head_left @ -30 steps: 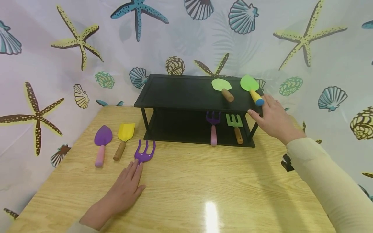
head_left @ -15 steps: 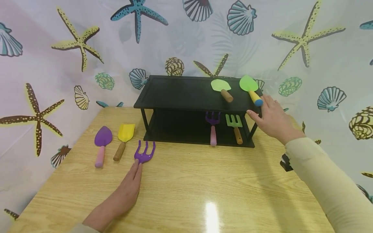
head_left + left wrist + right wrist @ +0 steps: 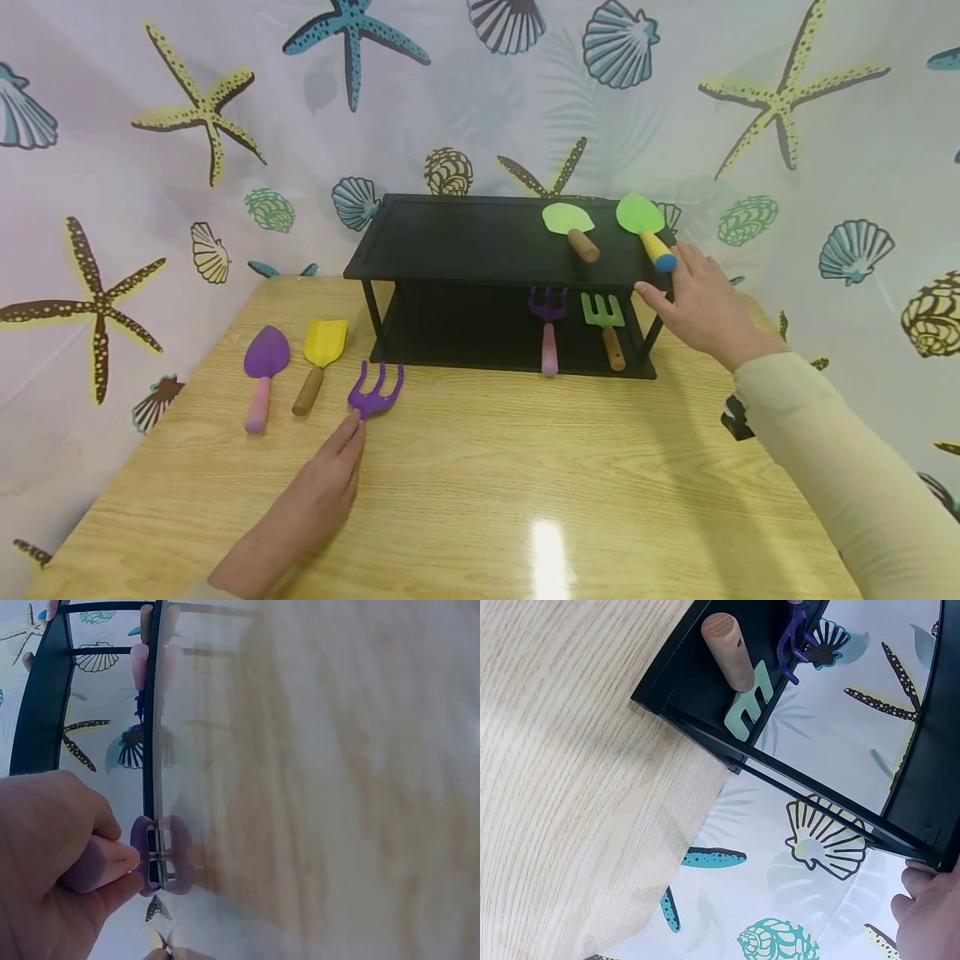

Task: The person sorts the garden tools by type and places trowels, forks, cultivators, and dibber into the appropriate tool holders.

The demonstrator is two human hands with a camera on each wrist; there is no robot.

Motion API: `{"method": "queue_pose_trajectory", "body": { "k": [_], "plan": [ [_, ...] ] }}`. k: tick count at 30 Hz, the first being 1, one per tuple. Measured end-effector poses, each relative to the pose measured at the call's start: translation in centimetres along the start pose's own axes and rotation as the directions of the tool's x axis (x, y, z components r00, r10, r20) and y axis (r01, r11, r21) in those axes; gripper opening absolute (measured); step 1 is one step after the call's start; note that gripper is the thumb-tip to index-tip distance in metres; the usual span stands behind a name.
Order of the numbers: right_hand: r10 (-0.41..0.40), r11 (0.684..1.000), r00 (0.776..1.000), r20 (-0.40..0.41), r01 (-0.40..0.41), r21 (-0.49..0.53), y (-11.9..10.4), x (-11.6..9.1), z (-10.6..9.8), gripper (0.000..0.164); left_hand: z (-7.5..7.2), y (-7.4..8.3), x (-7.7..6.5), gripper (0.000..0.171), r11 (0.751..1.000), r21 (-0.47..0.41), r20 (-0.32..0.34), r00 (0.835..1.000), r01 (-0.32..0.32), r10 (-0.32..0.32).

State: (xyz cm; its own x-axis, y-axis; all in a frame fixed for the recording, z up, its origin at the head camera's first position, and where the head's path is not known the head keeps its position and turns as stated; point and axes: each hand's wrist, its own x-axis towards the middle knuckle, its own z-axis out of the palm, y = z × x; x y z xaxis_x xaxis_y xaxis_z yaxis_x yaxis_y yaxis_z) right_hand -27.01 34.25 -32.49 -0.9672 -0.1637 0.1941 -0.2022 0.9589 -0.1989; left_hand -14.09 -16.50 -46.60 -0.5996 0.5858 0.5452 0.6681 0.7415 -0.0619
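My left hand (image 3: pixel 318 487) grips a purple three-pronged hand fork (image 3: pixel 373 403) low over the table. In the left wrist view, the fingers and thumb curl round its pink handle (image 3: pixel 101 862). A purple trowel (image 3: pixel 266 354) with a pink handle and a yellow shovel (image 3: pixel 325 342) with a wooden handle lie farther left. At the right end of a black two-level shelf (image 3: pixel 465 237), my right hand (image 3: pixel 705 304) rests against the upper corner, its fingers mostly straight and its thumb at the front edge. The right wrist view shows only part of those fingers (image 3: pixel 919 881).
On the top level lie a pale green trowel (image 3: pixel 567 218) and a brighter green trowel (image 3: pixel 640 214) with a yellow handle. Below are another purple fork (image 3: pixel 549 337) and a green fork (image 3: pixel 603 311), handles forward. A patterned cloth (image 3: pixel 480 100) hangs behind the wooden table (image 3: pixel 480 475).
My left hand has turned from lying flat over the fork's handle to gripping it, and the fork has shifted slightly right. The right hand stays at the shelf corner.
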Motion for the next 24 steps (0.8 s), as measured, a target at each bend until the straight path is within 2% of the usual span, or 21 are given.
{"method": "queue_pose_trajectory", "body": {
  "k": [3,6,9,13,16,18,20,23,24],
  "plan": [
    [0.002,1.000,1.000,-0.001,-0.002,0.001,0.0,0.0,0.0,0.097,-0.2,0.3,0.2,0.044,0.990,-0.098,0.016,0.995,0.103,-0.102],
    [0.003,1.000,1.000,-0.003,-0.003,0.001,0.0,0.0,0.0,0.097,-0.3,0.4,0.4,0.047,0.981,-0.132,0.030,0.990,0.139,-0.136],
    [0.006,1.000,1.000,0.002,-0.006,0.000,0.0,0.1,0.0,0.097,-0.4,0.4,0.6,0.035,0.987,-0.133,-0.001,0.995,0.096,-0.097],
    [0.009,1.000,1.000,0.010,-0.009,-0.003,0.1,0.0,0.0,0.098,-0.3,0.2,1.0,0.042,0.993,-0.111,-0.046,0.998,0.029,-0.034],
    [0.011,1.000,1.000,0.010,-0.011,-0.004,0.1,0.0,0.0,0.098,-0.2,0.1,1.3,0.036,0.991,-0.125,-0.042,0.998,0.041,-0.047],
    [0.011,1.000,1.000,0.008,-0.011,-0.004,0.1,0.0,0.0,0.098,-0.2,0.1,1.7,0.047,0.988,-0.145,-0.039,0.997,0.056,-0.062],
    [0.011,1.000,1.000,0.007,-0.011,-0.002,0.1,0.0,0.0,0.097,-0.1,0.0,2.0,0.046,0.989,-0.141,-0.050,0.997,0.046,-0.053],
    [0.010,1.000,1.000,0.009,-0.010,-0.002,0.0,0.0,0.0,0.097,0.0,-0.1,2.6,0.035,0.995,-0.097,-0.078,0.997,-0.014,0.006],
    [0.010,1.000,1.000,0.009,-0.010,-0.003,-0.1,0.0,0.0,0.097,0.1,-0.1,2.7,0.037,0.997,-0.074,-0.089,0.996,-0.037,0.031]
  ]
}}
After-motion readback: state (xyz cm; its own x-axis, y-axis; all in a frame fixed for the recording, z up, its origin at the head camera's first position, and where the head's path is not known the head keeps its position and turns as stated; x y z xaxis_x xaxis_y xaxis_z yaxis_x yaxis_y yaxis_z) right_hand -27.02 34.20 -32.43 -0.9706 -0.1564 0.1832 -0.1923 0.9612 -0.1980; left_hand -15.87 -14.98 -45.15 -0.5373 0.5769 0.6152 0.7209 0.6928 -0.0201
